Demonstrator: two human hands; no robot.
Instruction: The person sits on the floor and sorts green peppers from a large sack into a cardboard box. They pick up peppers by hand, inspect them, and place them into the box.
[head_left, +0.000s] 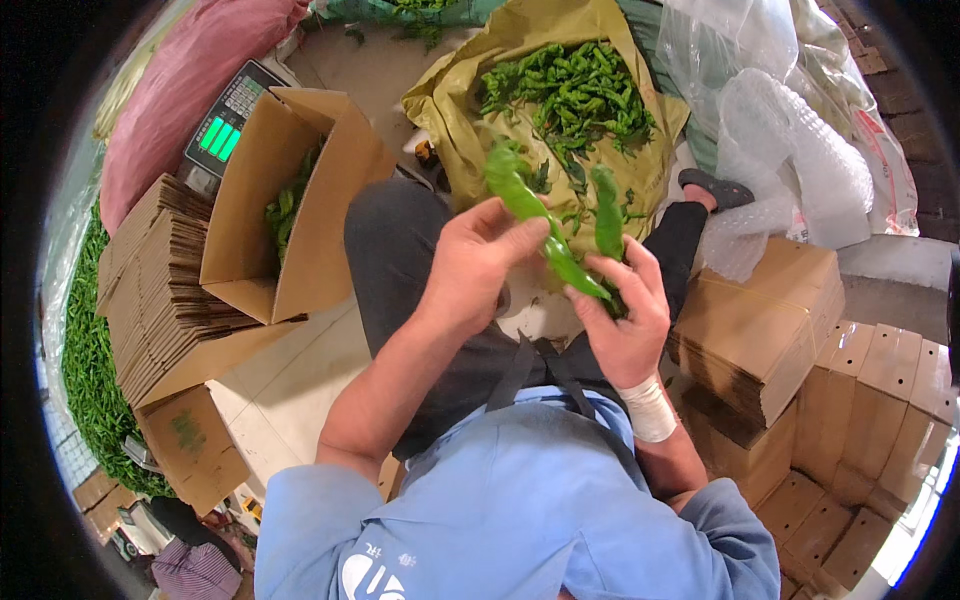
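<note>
My left hand (476, 259) grips a long, bright green pepper (525, 201) between thumb and fingers. The pepper slants down to the right, and its lower end reaches my right hand's thumb. A second, darker green pepper (608, 214) stands up out of my right hand (626, 319), held in the fingers. White tape or bandage wraps my right wrist. Beyond both hands, a heap of green peppers (570, 94) lies on an opened yellow woven sack (450, 112). To the left, an open cardboard box (322, 217) leans tilted with some green peppers (285, 214) inside.
A digital scale (234, 112) with a lit display stands behind the box. Flattened cardboard (176, 292) is stacked at left, beside a large mass of green peppers (90, 375). Bundled cardboard (757, 315) and closed boxes (862, 405) stand at right. Bubble wrap (795, 157) lies at upper right.
</note>
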